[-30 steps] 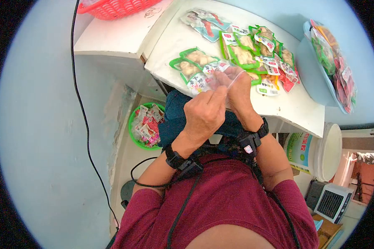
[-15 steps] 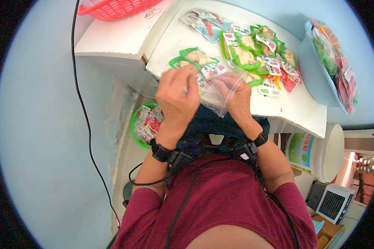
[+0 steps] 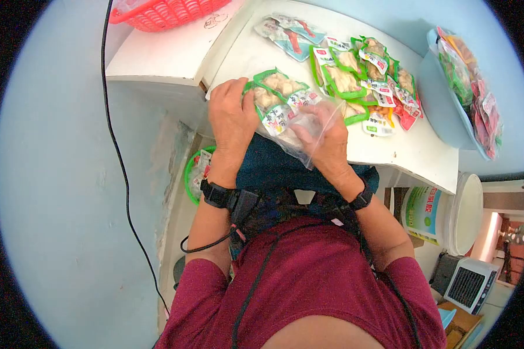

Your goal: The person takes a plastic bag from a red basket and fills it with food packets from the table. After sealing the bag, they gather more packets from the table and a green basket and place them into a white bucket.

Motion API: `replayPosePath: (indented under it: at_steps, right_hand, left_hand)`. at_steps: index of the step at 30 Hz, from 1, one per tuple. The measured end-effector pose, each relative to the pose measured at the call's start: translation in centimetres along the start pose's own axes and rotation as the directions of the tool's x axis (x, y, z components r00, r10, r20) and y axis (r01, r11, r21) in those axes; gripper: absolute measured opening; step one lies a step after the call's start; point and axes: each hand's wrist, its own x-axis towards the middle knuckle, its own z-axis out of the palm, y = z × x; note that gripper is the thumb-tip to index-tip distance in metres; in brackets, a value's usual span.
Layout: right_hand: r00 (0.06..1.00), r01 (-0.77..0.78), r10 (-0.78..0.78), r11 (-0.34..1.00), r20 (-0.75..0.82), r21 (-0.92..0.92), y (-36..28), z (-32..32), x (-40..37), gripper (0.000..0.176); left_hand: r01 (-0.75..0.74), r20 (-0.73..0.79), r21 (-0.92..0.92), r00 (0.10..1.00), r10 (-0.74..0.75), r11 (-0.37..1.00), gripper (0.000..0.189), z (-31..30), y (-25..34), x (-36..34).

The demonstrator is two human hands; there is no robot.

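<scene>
A clear plastic bag [image 3: 300,142] lies over the front edge of the white table, with its open end toward my body. Two green-edged food packets [image 3: 280,84] with pale pieces show in it. My right hand [image 3: 330,139] is closed on the bag's near right side, its fingers partly behind the film. My left hand [image 3: 232,119] is at the far left end of the bag, fingers curled at its edge beside the packets; the fingertips are partly hidden.
Several green-edged packets [image 3: 346,78] are piled on the white table [image 3: 413,154]. Blue-and-red packs [image 3: 291,38] lie behind. A blue basin [image 3: 448,116] of packets stands right, a red basket [image 3: 174,14] upper left, a green basket [image 3: 189,180] below. A black cable [image 3: 122,163] hangs left.
My left hand has moved left and slightly away from me, from over the packets to the bag's left end, uncovering the packets. My right hand stays on the bag, nearly in place.
</scene>
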Motion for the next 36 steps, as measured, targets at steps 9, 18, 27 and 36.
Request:
replayPosePath:
  at_steps: [9, 18, 27, 36]
  right_hand:
    - [0.956, 0.284, -0.281, 0.958, 0.079, -0.032, 0.6, 0.9, 0.6, 0.043]
    - [0.948, 0.287, -0.257, 0.946, 0.19, -0.151, -1.0, 0.7, 1.2, 0.055]
    - [0.907, 0.386, -0.302, 0.875, 0.294, -0.294, -1.5, 0.4, 0.9, 0.067]
    - [0.861, 0.417, -0.318, 0.888, 0.398, -0.193, -1.3, -0.2, 1.3, 0.054]
  left_hand:
    - [0.232, 0.075, -0.048, 0.971, -0.228, 0.971, 0.019, 0.3, -0.6, 1.6]
    - [0.109, -0.004, 0.232, 0.994, -0.111, 0.967, 0.012, -1.2, 1.1, 0.7]
    - [0.086, -0.006, 0.25, 0.996, -0.087, 0.964, 0.008, -1.3, 0.8, 0.4]
    - [-0.182, 0.12, -0.197, 0.971, 0.208, 0.963, 0.032, -1.7, 6.9, 0.4]
